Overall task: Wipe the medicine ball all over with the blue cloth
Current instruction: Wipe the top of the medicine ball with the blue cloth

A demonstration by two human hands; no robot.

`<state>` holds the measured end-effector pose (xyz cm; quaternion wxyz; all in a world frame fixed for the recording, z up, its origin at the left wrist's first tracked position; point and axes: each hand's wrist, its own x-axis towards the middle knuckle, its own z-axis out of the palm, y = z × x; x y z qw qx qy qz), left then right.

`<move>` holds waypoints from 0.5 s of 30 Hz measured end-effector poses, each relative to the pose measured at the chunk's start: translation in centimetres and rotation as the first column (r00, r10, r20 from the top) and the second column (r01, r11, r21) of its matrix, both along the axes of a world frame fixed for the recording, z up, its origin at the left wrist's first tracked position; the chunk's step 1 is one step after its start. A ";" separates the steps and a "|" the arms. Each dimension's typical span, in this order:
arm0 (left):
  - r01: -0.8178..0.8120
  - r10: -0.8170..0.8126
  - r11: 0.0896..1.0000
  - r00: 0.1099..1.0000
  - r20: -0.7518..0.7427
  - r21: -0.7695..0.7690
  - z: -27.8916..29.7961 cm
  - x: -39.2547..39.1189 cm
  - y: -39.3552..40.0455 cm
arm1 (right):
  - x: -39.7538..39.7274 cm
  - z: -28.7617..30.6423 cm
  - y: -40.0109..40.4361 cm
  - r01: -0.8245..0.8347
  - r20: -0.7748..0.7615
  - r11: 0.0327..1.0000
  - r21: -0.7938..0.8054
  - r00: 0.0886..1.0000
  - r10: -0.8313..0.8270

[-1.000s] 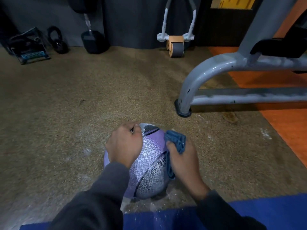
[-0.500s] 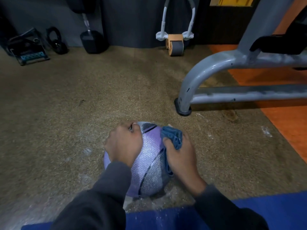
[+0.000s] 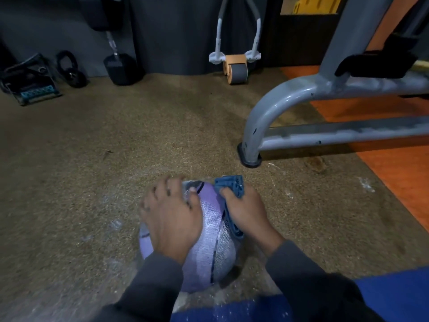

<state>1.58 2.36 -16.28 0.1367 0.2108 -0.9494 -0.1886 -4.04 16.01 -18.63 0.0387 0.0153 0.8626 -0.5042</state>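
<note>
On speckled flooring point(image 3: 116, 147), round textured medicine ball point(image 3: 209, 240), bunched blue cloth point(image 3: 232, 185).

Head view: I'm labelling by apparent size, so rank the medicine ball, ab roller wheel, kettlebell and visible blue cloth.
1. medicine ball, nearest the camera
2. ab roller wheel
3. kettlebell and blue cloth: too alike to rank

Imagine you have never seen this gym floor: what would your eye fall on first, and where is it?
First, the purple and white medicine ball low in the middle, on the brown floor, with the left hand spread over it and the right hand pressing the blue cloth to its right side. Next, the grey metal frame at right and the ab roller by the back wall.
</note>
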 end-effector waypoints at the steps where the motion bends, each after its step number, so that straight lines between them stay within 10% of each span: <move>1: 0.116 -0.115 0.991 0.993 0.017 -0.073 0.1 0.0 0.1 | -0.2 -0.2 0.0 -0.013 -0.016 1.000 0.005 1.000 0.013; 4: 0.361 -0.350 0.927 0.930 0.110 -0.100 0.3 -0.3 -0.5 | -0.2 -0.2 0.2 -0.052 -0.033 0.998 -0.045 0.998 0.050; 9: 0.297 -0.297 0.955 0.955 0.018 0.022 0.5 -0.3 -1.0 | 1.4 -0.7 1.3 0.129 0.193 0.976 -0.176 0.977 -0.094; 15: 0.261 -0.262 0.964 0.965 0.010 0.044 0.3 -0.3 -1.1 | 6.6 0.1 -0.6 -0.060 -0.385 0.970 0.238 0.911 0.151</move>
